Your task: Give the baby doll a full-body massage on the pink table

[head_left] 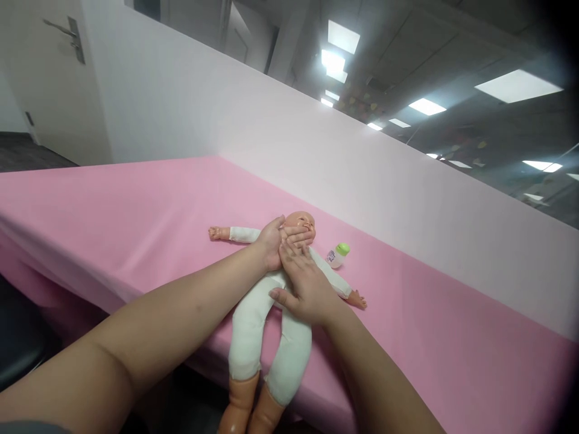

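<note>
A baby doll [254,307] with a white cloth body lies on its back on a pink-covered table [149,211]. Its plastic arms are spread to both sides, and its lower legs reach over the near edge. My left hand [271,242] is over the doll's upper chest, its fingers stretched out flat just below the doll's mouth. Across the left palm and fingers lies my right hand [310,289], fingers extended and thumb apart. The two hands touch and cover the doll's chest. I see nothing held in either one.
A small clear bottle [335,257] with a green cap is beside the doll's arm on the right. Behind the table runs a low white partition [362,181]. A door [54,78] is at far left, and a dark chair [22,331] stands at the lower left.
</note>
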A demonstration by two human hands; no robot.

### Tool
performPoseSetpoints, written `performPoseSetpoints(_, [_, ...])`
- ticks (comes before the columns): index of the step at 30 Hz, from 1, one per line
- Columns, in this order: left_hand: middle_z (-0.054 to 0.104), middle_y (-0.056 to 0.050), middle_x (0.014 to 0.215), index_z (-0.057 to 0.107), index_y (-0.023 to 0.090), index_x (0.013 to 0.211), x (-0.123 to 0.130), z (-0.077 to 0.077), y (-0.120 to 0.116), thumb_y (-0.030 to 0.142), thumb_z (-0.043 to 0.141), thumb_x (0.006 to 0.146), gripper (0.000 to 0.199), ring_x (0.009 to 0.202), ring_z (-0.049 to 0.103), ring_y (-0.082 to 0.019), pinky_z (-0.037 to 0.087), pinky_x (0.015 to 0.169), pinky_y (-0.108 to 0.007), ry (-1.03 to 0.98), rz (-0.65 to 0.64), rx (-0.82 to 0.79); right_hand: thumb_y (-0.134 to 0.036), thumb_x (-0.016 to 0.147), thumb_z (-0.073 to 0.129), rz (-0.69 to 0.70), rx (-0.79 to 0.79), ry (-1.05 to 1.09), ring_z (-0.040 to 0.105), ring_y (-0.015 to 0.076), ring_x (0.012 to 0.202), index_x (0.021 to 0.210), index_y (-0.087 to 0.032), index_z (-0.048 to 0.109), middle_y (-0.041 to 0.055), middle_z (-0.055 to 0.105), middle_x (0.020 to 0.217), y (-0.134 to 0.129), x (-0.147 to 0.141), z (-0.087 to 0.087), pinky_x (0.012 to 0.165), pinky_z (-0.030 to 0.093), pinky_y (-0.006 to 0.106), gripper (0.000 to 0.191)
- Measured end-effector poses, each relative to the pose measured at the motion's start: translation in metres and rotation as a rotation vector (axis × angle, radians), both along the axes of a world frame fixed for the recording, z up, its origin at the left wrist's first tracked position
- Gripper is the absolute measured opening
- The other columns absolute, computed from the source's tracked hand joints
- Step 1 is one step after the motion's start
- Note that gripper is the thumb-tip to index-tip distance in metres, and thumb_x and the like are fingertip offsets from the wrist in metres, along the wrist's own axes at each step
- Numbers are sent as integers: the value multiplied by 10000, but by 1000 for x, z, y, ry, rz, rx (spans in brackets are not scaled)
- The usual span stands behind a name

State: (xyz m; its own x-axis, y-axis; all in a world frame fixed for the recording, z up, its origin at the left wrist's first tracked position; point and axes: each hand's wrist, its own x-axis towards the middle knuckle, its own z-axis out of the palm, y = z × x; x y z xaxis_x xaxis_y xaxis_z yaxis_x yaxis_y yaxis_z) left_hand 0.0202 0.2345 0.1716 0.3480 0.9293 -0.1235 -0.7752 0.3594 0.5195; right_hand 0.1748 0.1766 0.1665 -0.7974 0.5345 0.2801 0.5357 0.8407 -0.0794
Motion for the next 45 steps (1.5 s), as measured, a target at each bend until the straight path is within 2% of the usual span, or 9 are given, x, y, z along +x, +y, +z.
performPoseSetpoints(9, [691, -305, 1205, 557, -65, 1343, 4, 6, -4, 488, 280, 1069, 677, 1021, 741, -295, 580, 945, -389, -6, 64, -5, -698, 1014, 372, -248, 38, -12, 90, 316, 1604, 1659, -145, 176, 137, 172, 1712, 13, 2, -4, 1285, 41, 604, 872])
performPoseSetpoints(15, [682, -294, 1262, 476, -15, 1447, -17, 12, 6, 588, 299, 1045, 747, 1100, 729, -302, 602, 887, -374, -40, 169, 4, -613, 1059, 334, -75, 22, -26, 151, 285, 1599, 1665, -179, 146, 110, 270, 1691, 5, 1, 2, 1291, 28, 589, 769])
performPoseSetpoints(20, [658, -304, 1313, 501, 11, 1435, -10, 11, 1, 621, 247, 1040, 769, 1140, 714, -322, 586, 926, -433, 73, 72, -9, -664, 1036, 336, 20, 12, 44, 119, 314, 1601, 1668, -180, -37, 127, 155, 1720, -3, -6, -5, 1289, 50, 596, 879])
performPoseSetpoints(26, [660, -253, 1349, 599, 43, 1356, 14, 12, -18, 660, 300, 1025, 762, 1235, 664, -313, 516, 1069, -432, 177, -29, 59, -678, 1023, 378, -182, -4, 116, 62, 307, 1607, 1664, -209, -53, 110, 90, 1731, 12, -4, -10, 1279, 2, 611, 904])
performPoseSetpoints(30, [722, -144, 1296, 712, 164, 1220, 22, 6, -20, 522, 600, 963, 455, 1254, 651, -282, 465, 1127, -404, 391, 244, 271, -607, 1030, 434, -248, -21, 218, 126, 294, 1602, 1668, -209, 100, 107, 143, 1721, 31, 9, -10, 1278, 45, 621, 823])
performPoseSetpoints(33, [744, -125, 1243, 762, 184, 1090, 16, -1, -17, 482, 648, 930, 357, 1237, 654, -280, 433, 1148, -411, 559, 362, 479, -515, 1034, 472, -195, -40, 368, 239, 258, 1579, 1625, -185, 315, 105, 283, 1685, 42, 21, -13, 1287, 189, 537, 696])
performPoseSetpoints(40, [701, -83, 1334, 735, 272, 1257, -34, -15, -17, 360, 621, 902, 383, 1308, 591, -332, 339, 1214, -463, 1315, 346, 991, -348, 975, 563, -59, -74, 692, 679, 250, 1227, 1209, -231, 753, 78, 739, 1278, 42, 26, -16, 1090, 524, 435, 324])
performPoseSetpoints(43, [673, -92, 1386, 691, 244, 1334, -53, -21, -6, 349, 565, 923, 443, 1338, 570, -337, 331, 1218, -474, 1453, 452, 948, -334, 945, 580, 12, -128, 712, 753, 238, 1026, 982, -246, 792, 58, 803, 1055, 21, 14, -10, 957, 593, 392, 232])
performPoseSetpoints(45, [666, -93, 1398, 693, 236, 1330, -61, -23, 3, 368, 594, 899, 461, 1363, 548, -348, 316, 1226, -472, 1476, 512, 864, -348, 927, 580, 118, -194, 627, 756, 234, 1020, 990, -252, 786, 49, 802, 1066, 5, 3, -6, 938, 598, 378, 236])
